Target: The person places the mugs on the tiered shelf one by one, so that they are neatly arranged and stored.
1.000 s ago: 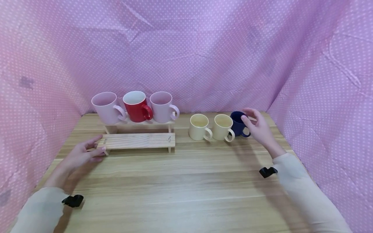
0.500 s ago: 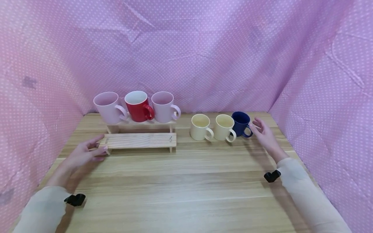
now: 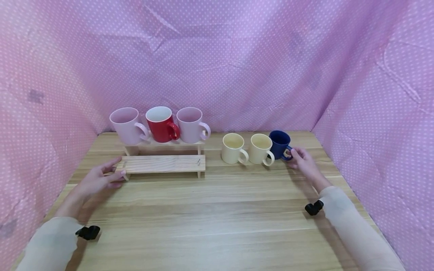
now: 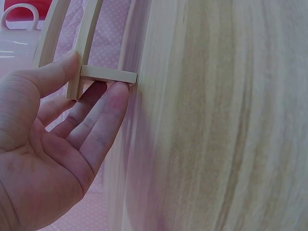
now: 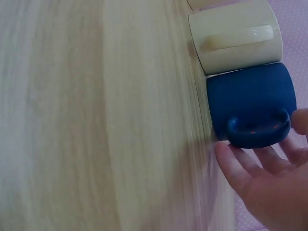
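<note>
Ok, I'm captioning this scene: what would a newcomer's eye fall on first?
Likely the red mug, bright between two pale pink mugs on the upper tier of the wooden rack. Then the dark blue mug at the far right of the mugs, with the right hand at its handle.

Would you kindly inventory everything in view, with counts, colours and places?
Shelf tiers: two, pale wood, table's left
Pink mugs: two, pale, upper tier's ends
Red mug: one, red, between them
Yellow mugs: two, pale, right of tiers
Blue mug: one, dark, row's right end
Table: one, light brown, beneath
Dotted cloth: count unclear, pink, back and sides
Left hand: one, bare, lower tier's left end
Right hand: one, bare, blue mug's handle
Sleeves: two, cream, forearms
Wrist devices: two, black, near cuffs
</note>
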{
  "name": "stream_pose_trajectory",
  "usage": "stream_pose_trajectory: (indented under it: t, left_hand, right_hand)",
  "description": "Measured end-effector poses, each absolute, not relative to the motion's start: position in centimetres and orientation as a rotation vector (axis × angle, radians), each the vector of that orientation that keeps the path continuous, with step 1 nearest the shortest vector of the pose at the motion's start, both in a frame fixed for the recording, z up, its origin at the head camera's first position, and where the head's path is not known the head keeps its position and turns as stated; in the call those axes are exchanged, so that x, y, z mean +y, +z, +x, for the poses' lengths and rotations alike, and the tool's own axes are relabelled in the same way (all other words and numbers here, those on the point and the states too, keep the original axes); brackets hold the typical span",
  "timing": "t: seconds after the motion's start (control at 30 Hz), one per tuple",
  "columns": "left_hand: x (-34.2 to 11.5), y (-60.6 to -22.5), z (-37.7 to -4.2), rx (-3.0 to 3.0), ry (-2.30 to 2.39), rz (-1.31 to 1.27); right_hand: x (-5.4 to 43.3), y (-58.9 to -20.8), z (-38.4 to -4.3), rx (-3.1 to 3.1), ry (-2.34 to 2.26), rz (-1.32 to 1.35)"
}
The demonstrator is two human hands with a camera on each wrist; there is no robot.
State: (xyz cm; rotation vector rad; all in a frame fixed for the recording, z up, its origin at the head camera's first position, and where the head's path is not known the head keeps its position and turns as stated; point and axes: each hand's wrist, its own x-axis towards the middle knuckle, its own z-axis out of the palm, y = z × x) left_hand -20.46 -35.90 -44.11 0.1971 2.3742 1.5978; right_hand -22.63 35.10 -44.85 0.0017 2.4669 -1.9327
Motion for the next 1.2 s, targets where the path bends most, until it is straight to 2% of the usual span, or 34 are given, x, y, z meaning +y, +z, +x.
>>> stream_pose_trajectory:
  t: [0.37,1.2]
  left_hand:
    - [-35.9,-44.0,-20.4,2.408,1.582,0.190]
    - [-35.8,-44.0,-20.4,2.372,1.601,0.194]
  right_hand:
    - [35.8,-44.8,-23.0,2.014,-2.267,0.056]
    - [36.3,-43.6,-23.3,1.718,-2.315,0.016]
